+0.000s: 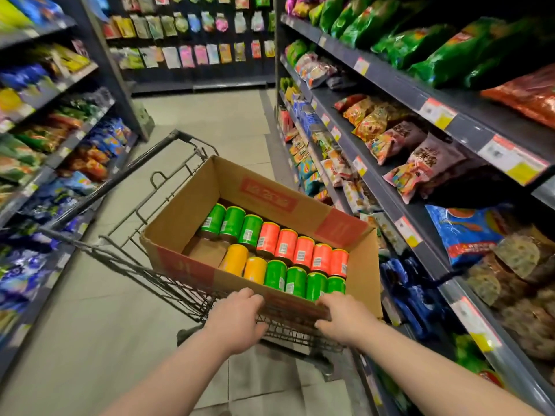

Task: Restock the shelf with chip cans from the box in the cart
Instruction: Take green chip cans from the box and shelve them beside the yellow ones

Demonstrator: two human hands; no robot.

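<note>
An open cardboard box (186, 211) sits in a dark wire cart (150, 232) in the aisle. Several chip cans lie in two rows inside: green cans (232, 223), red cans (303, 250), yellow cans (243, 262) and more green cans (295, 280). A bare patch of box floor shows at the left end. My left hand (237, 316) grips the cart's near rail, fingers curled over it by the box's edge. My right hand (342, 316) grips the same rail further right.
Shelves (390, 181) packed with snack bags stand close on the right, with yellow and red price tags along the edges. More stocked shelves line the left side. A rack of hanging packets closes the aisle's far end. Tiled floor (210, 121) runs ahead of the cart.
</note>
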